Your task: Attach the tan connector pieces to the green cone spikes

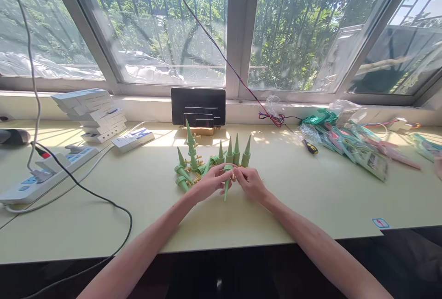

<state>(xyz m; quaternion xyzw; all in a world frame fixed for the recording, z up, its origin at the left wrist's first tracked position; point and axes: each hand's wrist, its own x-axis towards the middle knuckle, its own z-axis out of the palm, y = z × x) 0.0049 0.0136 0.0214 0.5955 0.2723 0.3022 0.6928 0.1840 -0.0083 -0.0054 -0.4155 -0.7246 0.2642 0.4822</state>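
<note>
Obs. from beside the tabletop (311,198): both hands at work, centre. L hand (211,180) grasps a green spike (226,189) near its cap, pt. aimed down and toward the person, clear of the tabletop; prob. held so to leave the cap's side exposed. R hand (253,185) is pinched at that side, apparently on a small peg (234,177); detail too small to confirm. Fingers meet at the cap, presumably one hand steadying, the other doing fine work.

Other spikes (246,152) stand pt. up in a row just behind the hands, prob. on their caps for stability; more lie tilted or upright to the L, w/ yellow pegs among them. All within easy reach, presumably for quick pick-up.

Surface: pale, sunlit nr. the windows (155,27). Tablet (198,99) propped at rear, phone (198,119) before it. To L: stacked boxes (100,117), power strip (62,172), loose cable (129,221) hanging over the edge. To R: screwdriver (310,146), bagged items (369,158). Far R, part of another person's hand (438,167) at frame edge. Foliage and bars outside.
</note>
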